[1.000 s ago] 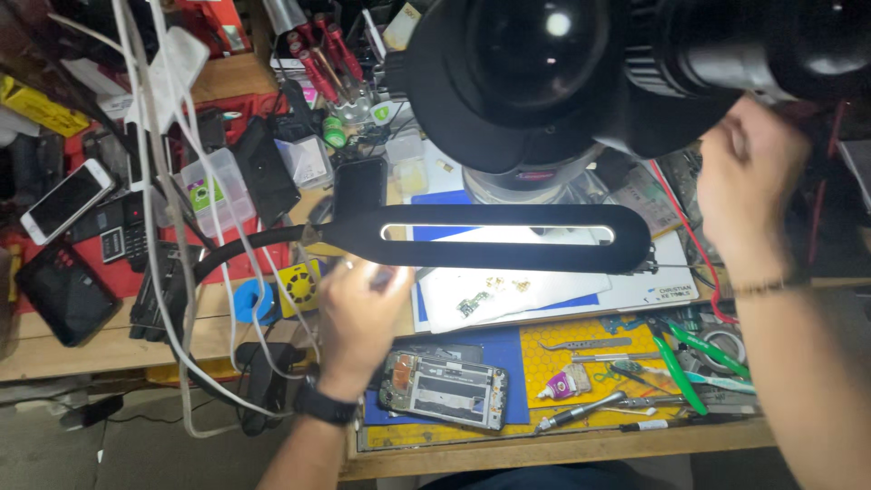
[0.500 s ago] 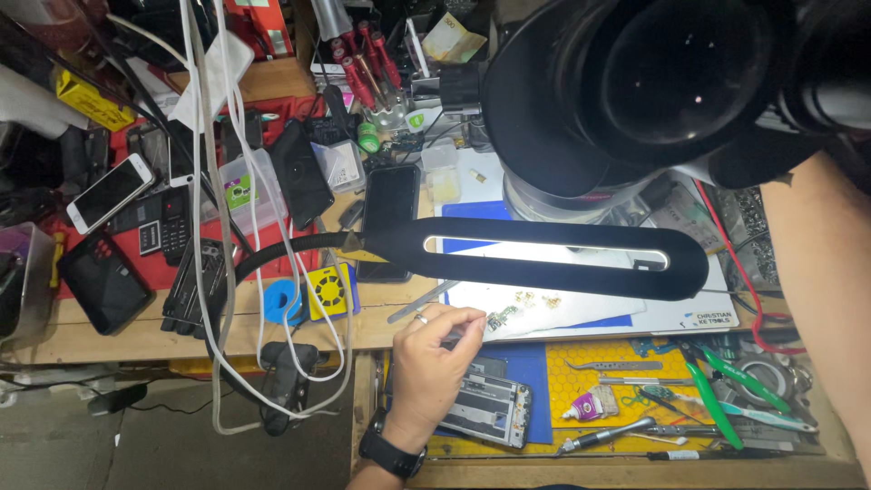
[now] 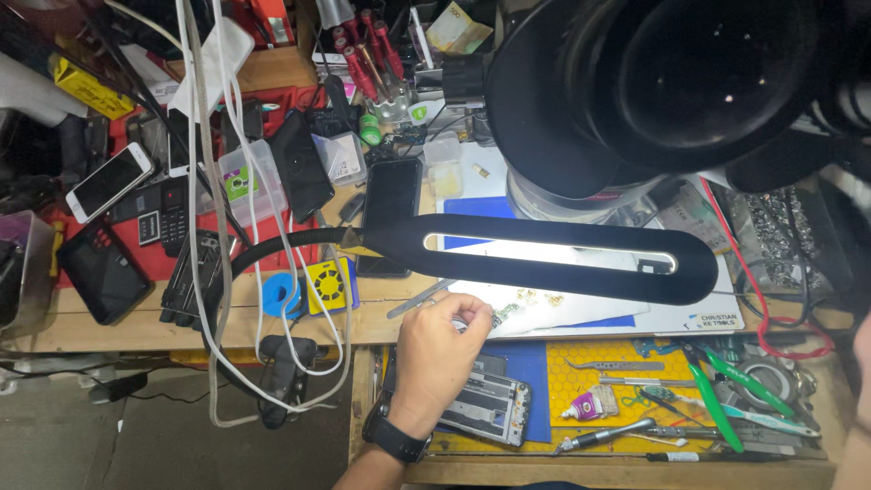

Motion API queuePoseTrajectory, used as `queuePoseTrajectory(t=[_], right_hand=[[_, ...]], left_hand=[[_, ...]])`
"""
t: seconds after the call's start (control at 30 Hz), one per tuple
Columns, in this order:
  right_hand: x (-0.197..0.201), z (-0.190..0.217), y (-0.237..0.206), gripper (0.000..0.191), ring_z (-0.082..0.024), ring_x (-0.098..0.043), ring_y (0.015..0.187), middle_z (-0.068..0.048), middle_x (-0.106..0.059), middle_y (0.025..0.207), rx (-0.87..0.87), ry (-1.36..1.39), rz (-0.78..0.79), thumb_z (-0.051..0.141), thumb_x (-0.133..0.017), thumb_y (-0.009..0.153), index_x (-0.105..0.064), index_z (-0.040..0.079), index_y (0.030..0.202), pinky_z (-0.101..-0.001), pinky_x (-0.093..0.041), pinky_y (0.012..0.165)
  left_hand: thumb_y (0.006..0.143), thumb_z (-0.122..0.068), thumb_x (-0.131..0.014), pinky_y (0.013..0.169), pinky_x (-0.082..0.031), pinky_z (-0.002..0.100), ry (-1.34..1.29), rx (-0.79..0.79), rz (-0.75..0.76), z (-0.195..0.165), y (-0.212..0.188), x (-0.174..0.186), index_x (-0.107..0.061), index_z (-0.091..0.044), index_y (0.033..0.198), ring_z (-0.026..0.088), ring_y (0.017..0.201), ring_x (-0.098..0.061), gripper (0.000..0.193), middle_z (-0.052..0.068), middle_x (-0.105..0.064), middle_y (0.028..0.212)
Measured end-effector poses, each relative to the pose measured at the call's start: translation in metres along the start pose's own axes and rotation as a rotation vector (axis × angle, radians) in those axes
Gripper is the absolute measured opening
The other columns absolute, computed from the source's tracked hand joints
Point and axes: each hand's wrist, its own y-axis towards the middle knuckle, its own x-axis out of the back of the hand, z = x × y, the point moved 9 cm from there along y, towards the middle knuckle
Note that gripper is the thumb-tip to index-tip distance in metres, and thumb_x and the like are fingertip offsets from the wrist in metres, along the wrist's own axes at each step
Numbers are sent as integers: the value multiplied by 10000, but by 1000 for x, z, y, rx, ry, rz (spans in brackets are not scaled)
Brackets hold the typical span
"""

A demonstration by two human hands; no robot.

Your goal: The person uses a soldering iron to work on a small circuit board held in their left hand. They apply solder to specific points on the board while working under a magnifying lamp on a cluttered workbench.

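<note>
My left hand [image 3: 438, 349], with a black watch [image 3: 396, 439] on the wrist, rests at the bench's front edge. Its thumb and forefinger are pinched on a small pale part [image 3: 461, 321] at the front-left corner of the white work mat [image 3: 599, 313]. Tiny gold screws [image 3: 535, 296] lie on the mat just right of the fingers. A metal tweezer [image 3: 419, 299] lies on the bench just above the knuckles. Below the hand, an opened phone [image 3: 485, 410] lies in the drawer on a blue pad. Of my right arm only a sliver [image 3: 862, 390] shows at the right edge; the hand is out of view.
A black slotted lamp arm [image 3: 553, 259] crosses above the mat, under a big black microscope head [image 3: 680, 86]. The yellow pad [image 3: 626, 377] holds green-handled cutters [image 3: 717, 399], a glue tube [image 3: 590, 405] and picks. Phones [image 3: 109, 181], white cables [image 3: 218, 227] and red screwdrivers [image 3: 367, 45] crowd the left and back.
My left hand moved right from under the lamp's left end to the mat's front corner. My right hand, up at the microscope a second ago, has left the view.
</note>
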Motion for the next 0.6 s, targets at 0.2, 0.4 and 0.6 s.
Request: queuePoseTrajectory(t=[0.2, 0.4, 0.6], right_hand=[[-42, 14, -94, 242, -189, -730, 880, -226, -715, 1035, 104, 130, 290, -18, -679, 945, -636, -73, 1177, -289, -613, 876], [-110, -22, -109, 209, -186, -721, 928, -234, -735, 1098, -186, 356, 285, -20, -644, 942, -612, -77, 1141, -280, -602, 825], [-149, 4, -95, 257, -147, -734, 801, -159, -775, 1006, 143, 14, 374, -15, -740, 852, -671, -21, 1100, -236, -577, 677]], left_hand=[[821, -250, -726, 611, -568, 343, -10, 83, 53, 2, 3, -6, -793, -74, 803, 232, 613, -750, 190, 77, -774, 734], [808, -273, -728, 648, -583, 344, 52, 75, 90, 4, 11, -12, -795, -70, 791, 241, 645, -755, 215, 97, -774, 740], [782, -297, -726, 663, -589, 354, 74, 88, 93, 5, 14, -14, -794, -69, 774, 273, 678, -760, 237, 129, -760, 730]])
